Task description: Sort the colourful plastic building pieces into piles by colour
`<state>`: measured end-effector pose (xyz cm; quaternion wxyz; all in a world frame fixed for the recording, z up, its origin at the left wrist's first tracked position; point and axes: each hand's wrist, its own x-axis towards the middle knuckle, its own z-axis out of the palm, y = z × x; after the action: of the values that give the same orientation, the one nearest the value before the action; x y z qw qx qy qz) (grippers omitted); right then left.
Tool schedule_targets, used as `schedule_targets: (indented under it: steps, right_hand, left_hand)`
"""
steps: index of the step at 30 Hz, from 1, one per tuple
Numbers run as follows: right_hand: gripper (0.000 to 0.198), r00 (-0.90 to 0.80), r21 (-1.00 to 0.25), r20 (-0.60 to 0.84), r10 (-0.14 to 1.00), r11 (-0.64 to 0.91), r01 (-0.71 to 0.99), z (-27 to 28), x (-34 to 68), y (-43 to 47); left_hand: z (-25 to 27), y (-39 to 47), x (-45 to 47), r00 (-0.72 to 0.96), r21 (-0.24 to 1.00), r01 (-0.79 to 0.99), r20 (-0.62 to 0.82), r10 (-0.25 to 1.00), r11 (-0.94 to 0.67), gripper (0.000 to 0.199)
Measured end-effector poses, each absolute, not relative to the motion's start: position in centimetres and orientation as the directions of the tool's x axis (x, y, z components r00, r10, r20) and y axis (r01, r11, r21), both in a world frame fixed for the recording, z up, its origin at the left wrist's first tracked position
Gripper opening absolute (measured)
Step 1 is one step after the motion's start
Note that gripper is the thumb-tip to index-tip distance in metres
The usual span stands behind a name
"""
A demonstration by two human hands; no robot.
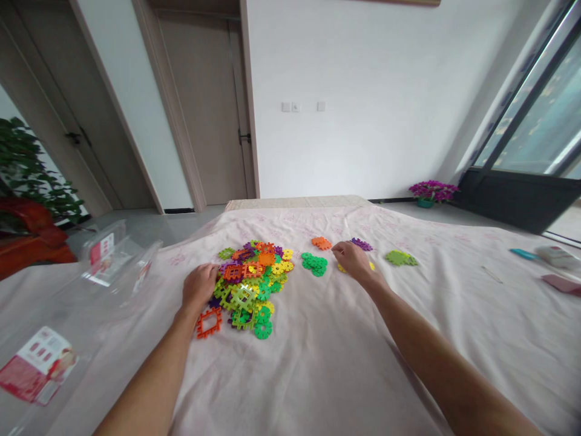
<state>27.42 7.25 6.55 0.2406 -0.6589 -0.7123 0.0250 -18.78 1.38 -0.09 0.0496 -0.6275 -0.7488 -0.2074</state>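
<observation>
A mixed pile of plastic building pieces in orange, yellow, green and purple lies on the cloth, some square with notched edges, some round. At its left edge rests my left hand, fingers curled against the pieces; what they hold, if anything, is hidden. My right hand is closed, fingertips together, above some yellow pieces it mostly covers. Around it lie small groups sorted by colour: green round pieces, orange pieces, purple pieces and light green pieces.
Clear plastic packaging with printed labels lies on the left. At the far right are a blue item, a white package and a dark pink item. The pale cloth has wrinkles.
</observation>
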Motion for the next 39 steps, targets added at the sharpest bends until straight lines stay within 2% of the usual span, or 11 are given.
schedule_targets:
  steps: [4,10,14,18,23,27,32,36,39]
  right_hand:
    - [0.026,-0.203,-0.360,0.322,0.925,0.318,0.877,5.6,23.1,5.6]
    - [0.036,-0.273,-0.435,0.330,0.904,0.402,0.806,2.6,18.6,2.9]
    - [0.033,-0.313,-0.438,0.338,0.888,0.442,0.782,2.0,17.7,1.8]
    - [0.029,-0.316,-0.419,0.358,0.879,0.454,0.786,2.3,17.7,1.5]
    - [0.032,-0.326,-0.352,0.342,0.881,0.442,0.825,2.4,17.5,1.1]
    - [0.034,-0.340,-0.312,0.314,0.887,0.434,0.845,2.6,17.3,0.8]
    - [0.033,-0.356,-0.301,0.317,0.879,0.449,0.841,2.7,17.3,0.8]
    - [0.033,-0.360,-0.297,0.327,0.874,0.457,0.839,2.7,17.4,0.8]
    - [0.033,-0.364,-0.295,0.333,0.870,0.463,0.836,2.5,17.4,0.9]
  left_hand:
    - [-0.1,1.6,-18.7,-0.176,0.262,0.961,0.314,0.933,0.093,0.043]
    - [-0.7,1.8,-18.9,-0.140,0.233,0.969,0.241,0.960,0.083,0.046]
    - [-0.7,1.6,-18.2,-0.159,0.237,0.964,0.168,0.973,0.117,0.048]
    - [-0.6,1.2,-16.2,-0.230,0.278,0.944,0.179,0.957,0.175,0.047]
    - [-0.1,0.7,-13.6,-0.267,0.426,0.890,0.199,0.943,0.162,0.048]
    - [0.2,0.4,-11.8,-0.417,0.623,0.747,0.168,0.893,0.231,0.053]
    - [0.9,1.2,-11.5,-0.580,0.798,0.557,0.177,0.796,0.229,0.060]
    - [2.4,2.7,-14.6,-0.653,0.828,0.505,0.182,0.736,0.244,0.061]
    - [2.8,3.2,-17.0,-0.575,0.793,0.572,0.204,0.792,0.211,0.055]
